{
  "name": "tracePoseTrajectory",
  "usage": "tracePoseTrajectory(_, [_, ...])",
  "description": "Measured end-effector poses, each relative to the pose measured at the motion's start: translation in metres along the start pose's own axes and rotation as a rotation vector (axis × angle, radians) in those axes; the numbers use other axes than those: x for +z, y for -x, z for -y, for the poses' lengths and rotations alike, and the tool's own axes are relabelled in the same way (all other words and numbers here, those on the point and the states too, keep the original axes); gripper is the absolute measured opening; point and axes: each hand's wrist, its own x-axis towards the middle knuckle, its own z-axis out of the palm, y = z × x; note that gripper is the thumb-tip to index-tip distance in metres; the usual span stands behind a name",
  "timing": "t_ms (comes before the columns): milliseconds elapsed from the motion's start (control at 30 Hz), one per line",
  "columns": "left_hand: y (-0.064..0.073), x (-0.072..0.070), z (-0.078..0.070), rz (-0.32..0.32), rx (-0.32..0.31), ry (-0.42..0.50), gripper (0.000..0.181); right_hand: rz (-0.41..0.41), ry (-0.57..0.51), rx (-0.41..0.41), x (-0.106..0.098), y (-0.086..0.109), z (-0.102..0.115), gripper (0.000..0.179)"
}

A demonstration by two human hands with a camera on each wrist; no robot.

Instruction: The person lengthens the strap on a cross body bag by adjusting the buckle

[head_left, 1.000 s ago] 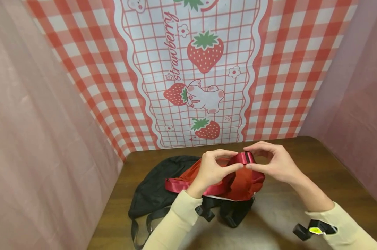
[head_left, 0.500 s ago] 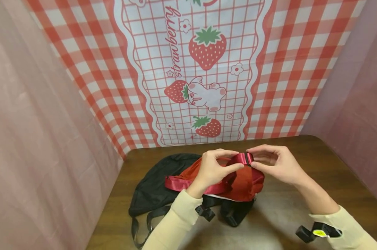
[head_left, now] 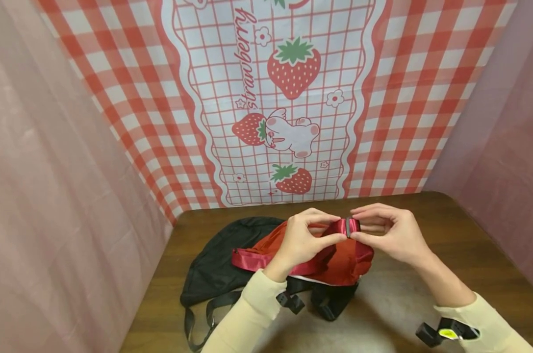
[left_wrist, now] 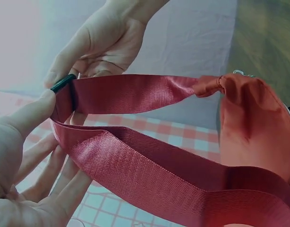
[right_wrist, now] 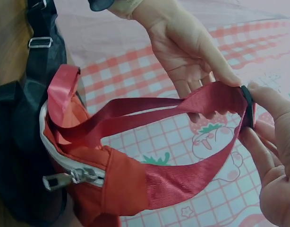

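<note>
A red webbing strap [left_wrist: 135, 156] loops up from a small orange-red bag [right_wrist: 123, 182] with a white zipper and metal pull. On the strap sits a black slide buckle [right_wrist: 248, 106]. My left hand [head_left: 303, 238] pinches the strap just left of the buckle, thumb in front and fingers behind. From the other side my right hand [head_left: 394, 233] pinches the buckle's edge between thumb and fingers. In the left wrist view both thumbs meet close to the buckle. The orange-red bag rests over a black bag [head_left: 222, 260] in the head view.
Black straps with a metal buckle [right_wrist: 40, 42] hang from the black bag. Everything lies on a brown wooden table [head_left: 460, 240]. A strawberry-print checked cloth [head_left: 292, 122] hangs behind it, with pink curtains [head_left: 72, 171] at the sides.
The right hand first shifted slightly right, then came back toward the buckle. The buckle has turned more upright and sits a little lower. The left hand keeps its pinch on the strap.
</note>
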Motion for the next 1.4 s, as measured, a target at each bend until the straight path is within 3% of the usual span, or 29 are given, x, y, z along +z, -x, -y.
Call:
tracePoseTrajectory(233, [0.001,0.003,0.002,-0.001,0.017,-0.018,0.037,0.02,0.061,-0.018,-0.001,0.001,-0.001,0.035])
tracePoseTrajectory(467, [0.001,0.006,0.006,0.046,0.067,-0.062,0.049,0.076,0.109,-0.052,0.002,-0.001,0.0,0.04])
tracePoseTrajectory(633, [-0.002,0.009,0.007,0.076,0.099,-0.013,0.051,0.057,0.147,-0.098,0.001,-0.002,0.001,0.045])
tracePoseTrajectory(933, [-0.005,0.011,0.008,0.092,0.196,-0.082,0.046,0.019,0.082,-0.164,-0.003,-0.002,0.0,0.044])
tracePoseTrajectory(1133, [-0.005,0.01,0.008,0.089,0.152,-0.032,0.045,0.0,0.004,-0.12,-0.01,0.0,-0.005,0.038])
tracePoseTrajectory(1400, [-0.004,0.011,0.009,0.087,0.123,-0.014,0.045,0.109,0.011,-0.123,-0.01,-0.002,-0.009,0.05])
